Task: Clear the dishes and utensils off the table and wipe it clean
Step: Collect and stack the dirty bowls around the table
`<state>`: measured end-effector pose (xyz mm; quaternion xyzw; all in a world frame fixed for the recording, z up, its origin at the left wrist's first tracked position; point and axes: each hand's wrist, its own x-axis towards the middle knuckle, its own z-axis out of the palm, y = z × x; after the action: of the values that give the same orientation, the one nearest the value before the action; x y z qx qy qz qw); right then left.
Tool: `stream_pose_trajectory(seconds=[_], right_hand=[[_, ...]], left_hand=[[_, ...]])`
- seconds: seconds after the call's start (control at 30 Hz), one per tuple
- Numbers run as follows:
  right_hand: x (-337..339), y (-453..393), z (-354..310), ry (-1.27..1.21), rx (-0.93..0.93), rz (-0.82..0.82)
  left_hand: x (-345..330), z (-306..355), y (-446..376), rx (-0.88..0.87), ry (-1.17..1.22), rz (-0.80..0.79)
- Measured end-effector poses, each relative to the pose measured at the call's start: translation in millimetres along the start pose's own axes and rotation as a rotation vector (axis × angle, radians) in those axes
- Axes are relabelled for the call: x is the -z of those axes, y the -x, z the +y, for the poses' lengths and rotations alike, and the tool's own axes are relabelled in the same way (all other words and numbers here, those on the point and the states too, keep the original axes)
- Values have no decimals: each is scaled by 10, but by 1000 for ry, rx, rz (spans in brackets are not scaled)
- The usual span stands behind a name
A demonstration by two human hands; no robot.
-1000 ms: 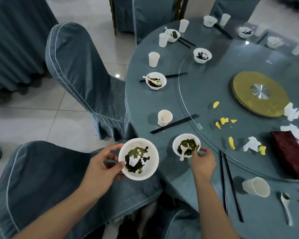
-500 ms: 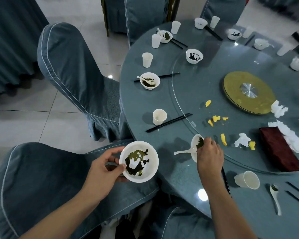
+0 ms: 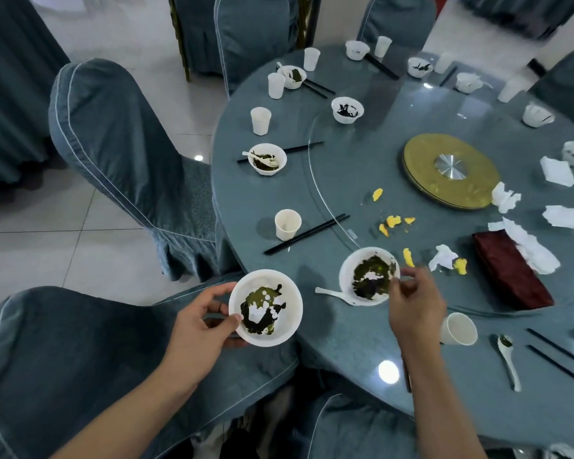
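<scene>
My left hand [image 3: 201, 321] holds a white bowl [image 3: 265, 308] smeared with green-black leftovers, off the table's edge over a chair. My right hand [image 3: 411, 303] pinches the rim of a second dirty white bowl [image 3: 368, 276] and tilts it toward me above the round blue table [image 3: 345, 329]. A white spoon [image 3: 333, 294] sticks out below that bowl's lower edge. More dirty bowls [image 3: 267, 159], paper cups [image 3: 287, 224] and black chopsticks [image 3: 307, 234] lie round the table's rim.
A glass turntable with a gold hub [image 3: 449, 170] covers the table's middle, strewn with yellow scraps [image 3: 393, 221] and crumpled napkins [image 3: 444, 256]. A dark red box [image 3: 511, 270] lies at right. A cup [image 3: 458, 329] and spoon [image 3: 507, 356] sit near my right hand. Covered chairs [image 3: 126, 154] ring the table.
My right hand gripped the second bowl by its rim, lifted it off the table and tipped it, first on edge, now facing me. The spoon slid out. My left hand keeps holding its bowl.
</scene>
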<state>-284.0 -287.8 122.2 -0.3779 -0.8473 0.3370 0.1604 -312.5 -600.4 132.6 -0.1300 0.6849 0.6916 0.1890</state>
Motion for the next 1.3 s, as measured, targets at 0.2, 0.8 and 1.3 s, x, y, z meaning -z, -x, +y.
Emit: stream_pose_trajectory(seconds=[0.2, 0.8, 1.3], right_hand=[[-243, 534, -599, -727, -142, -302], [-1349, 1990, -2087, -485, 262, -831], [-2217, 3931, -3229, -399, 295, -728]], left_hand=[[138, 120, 36, 3, 66, 49], [1884, 365, 602, -69, 261, 269], [4276, 486, 902, -89, 186, 213]])
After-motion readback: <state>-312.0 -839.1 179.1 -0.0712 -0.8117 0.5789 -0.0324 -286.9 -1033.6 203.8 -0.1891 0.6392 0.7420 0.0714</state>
